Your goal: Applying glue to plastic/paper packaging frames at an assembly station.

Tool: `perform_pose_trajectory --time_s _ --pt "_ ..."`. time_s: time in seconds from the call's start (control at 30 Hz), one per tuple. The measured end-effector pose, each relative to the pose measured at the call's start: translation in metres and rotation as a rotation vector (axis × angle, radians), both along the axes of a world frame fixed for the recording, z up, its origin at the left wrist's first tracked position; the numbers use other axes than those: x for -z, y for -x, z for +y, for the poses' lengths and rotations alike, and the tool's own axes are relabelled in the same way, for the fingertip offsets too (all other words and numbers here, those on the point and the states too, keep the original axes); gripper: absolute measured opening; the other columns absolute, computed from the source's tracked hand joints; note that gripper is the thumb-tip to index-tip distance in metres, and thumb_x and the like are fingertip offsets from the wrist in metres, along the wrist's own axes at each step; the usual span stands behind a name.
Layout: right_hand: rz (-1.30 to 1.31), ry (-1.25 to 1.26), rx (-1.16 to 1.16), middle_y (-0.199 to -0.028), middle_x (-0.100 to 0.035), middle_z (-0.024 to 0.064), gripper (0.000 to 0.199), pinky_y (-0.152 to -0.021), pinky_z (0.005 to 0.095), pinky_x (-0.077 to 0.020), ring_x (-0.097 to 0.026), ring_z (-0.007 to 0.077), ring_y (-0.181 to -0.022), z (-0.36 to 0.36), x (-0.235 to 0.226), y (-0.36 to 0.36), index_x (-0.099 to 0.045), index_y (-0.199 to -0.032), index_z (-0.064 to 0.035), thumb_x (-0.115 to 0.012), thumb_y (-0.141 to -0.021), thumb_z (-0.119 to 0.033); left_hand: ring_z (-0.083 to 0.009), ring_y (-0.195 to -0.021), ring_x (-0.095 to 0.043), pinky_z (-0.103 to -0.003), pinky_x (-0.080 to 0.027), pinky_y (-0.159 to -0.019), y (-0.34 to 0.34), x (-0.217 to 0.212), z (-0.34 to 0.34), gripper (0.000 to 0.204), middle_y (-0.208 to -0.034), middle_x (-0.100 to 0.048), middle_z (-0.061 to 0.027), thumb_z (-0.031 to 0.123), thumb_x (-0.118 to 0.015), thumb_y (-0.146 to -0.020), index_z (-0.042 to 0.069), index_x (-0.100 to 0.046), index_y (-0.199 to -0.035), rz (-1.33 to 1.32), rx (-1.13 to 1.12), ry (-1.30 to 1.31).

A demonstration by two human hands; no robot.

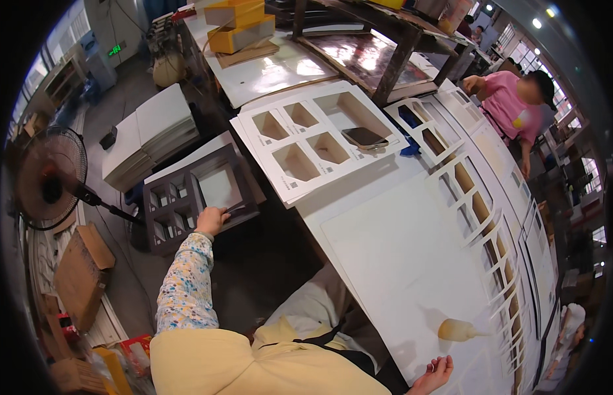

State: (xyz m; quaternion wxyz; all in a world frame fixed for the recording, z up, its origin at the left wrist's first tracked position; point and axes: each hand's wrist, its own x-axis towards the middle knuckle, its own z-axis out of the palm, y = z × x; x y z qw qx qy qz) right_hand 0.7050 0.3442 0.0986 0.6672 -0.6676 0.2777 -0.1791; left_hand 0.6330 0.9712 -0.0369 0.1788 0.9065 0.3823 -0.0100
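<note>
The left hand, at the end of a floral sleeve, reaches out toward ten o'clock and rests on the near edge of a dark tray with square compartments, which sits low beside the table; the fingers curl over the tray's rim near a pale sheet lying in its largest compartment, though whether they pinch anything I cannot tell. The right hand lies at five o'clock on the white table, palm up, fingers loosely spread and holding nothing. Just beyond it, at about four o'clock, lies a tan squeeze bottle on its side, nozzle pointing right, close to the hand but not touching. At twelve o'clock a white die-cut card with several window cutouts rests on the table, and a phone lies across one of its openings. A row of similar cut cards runs along the table's right side from one to four o'clock. A stack of white boards sits at eleven o'clock, a fan at nine, and yellow boxes far off at twelve. A person in a pink shirt stands at two o'clock.
</note>
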Motion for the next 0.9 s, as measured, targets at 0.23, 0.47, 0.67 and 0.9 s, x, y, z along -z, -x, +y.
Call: perform_pose_trajectory --time_s 0.23,0.47,0.67,0.9 --pt "0.012 -0.009 0.011 -0.077 -0.055 0.0083 0.027 -0.053 0.0242 -0.0412 -0.051 0.0141 -0.065 0.009 -0.001 -0.004 -0.049 -0.104 0.0041 -0.056 -0.080 -0.006 -0.0307 -0.084 -0.056 -0.041 -0.045 -0.070 0.001 -0.049 0.000 0.022 -0.080 -0.058 -0.0134 0.022 -0.061 -0.078 0.008 -0.064 -0.095 -0.246 0.014 -0.209" --pt "0.013 -0.060 -0.066 -0.081 -0.054 0.0054 0.025 -0.058 0.0235 -0.0420 -0.051 0.0120 -0.068 -0.004 0.023 -0.009 -0.048 -0.105 -0.0001 -0.055 -0.083 -0.009 -0.0212 -0.071 -0.063 -0.030 -0.049 -0.066 0.004 -0.049 0.023 0.032 -0.077 -0.065 -0.0145 0.021 -0.074 -0.067 0.004 -0.066 -0.092 -0.313 -0.009 0.238" --pt "0.025 -0.045 -0.033 -0.079 -0.052 -0.0006 0.020 -0.056 0.0173 -0.0379 -0.048 0.0053 -0.066 -0.015 0.030 -0.004 -0.050 -0.105 -0.0052 -0.052 -0.087 -0.012 -0.0135 -0.075 -0.061 -0.025 -0.047 -0.067 0.001 -0.026 0.028 0.032 -0.084 -0.067 -0.0108 0.016 -0.072 -0.070 -0.001 -0.065 -0.096 -0.353 -0.051 0.443" --pt "-0.007 -0.069 -0.058 -0.081 -0.055 -0.0005 0.020 -0.058 0.0170 -0.0394 -0.050 0.0053 -0.067 -0.022 0.037 0.006 -0.051 -0.106 -0.0062 -0.054 -0.086 -0.011 -0.0109 -0.073 -0.058 -0.024 -0.045 -0.066 0.001 -0.026 0.022 0.030 -0.085 -0.065 -0.0067 0.017 -0.067 -0.076 -0.001 -0.064 -0.099 -0.343 -0.098 0.522"
